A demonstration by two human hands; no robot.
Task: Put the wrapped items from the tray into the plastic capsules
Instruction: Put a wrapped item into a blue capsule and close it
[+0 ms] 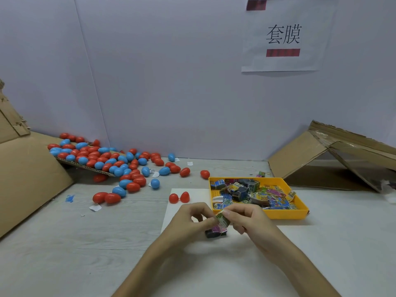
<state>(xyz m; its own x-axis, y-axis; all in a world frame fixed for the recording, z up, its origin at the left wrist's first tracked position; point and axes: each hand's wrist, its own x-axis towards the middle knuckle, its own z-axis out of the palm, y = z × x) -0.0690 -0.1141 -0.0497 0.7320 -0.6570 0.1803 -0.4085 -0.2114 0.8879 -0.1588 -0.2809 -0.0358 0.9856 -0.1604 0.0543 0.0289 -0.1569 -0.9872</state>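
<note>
Pinching one crinkly foil-wrapped item point(222, 220) between them, the left hand point(192, 218) and right hand point(246, 217) meet just in front of the yellow plastic tray point(285, 214). Thumbs and forefingers are closed on the wrapper, the other fingers loosely curled. The packet hangs lengthwise towards the table. The open red capsule point(179, 197), two smooth glossy egg halves side by side, lies just beyond the left hand, so I'd judge that hand nearer for the drop. More wrapped items point(255, 195) fill the tray.

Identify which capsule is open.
The red capsule on the white sheet, just beyond the left hand: its halves lie splayed side by side; the rest are closed.
</note>
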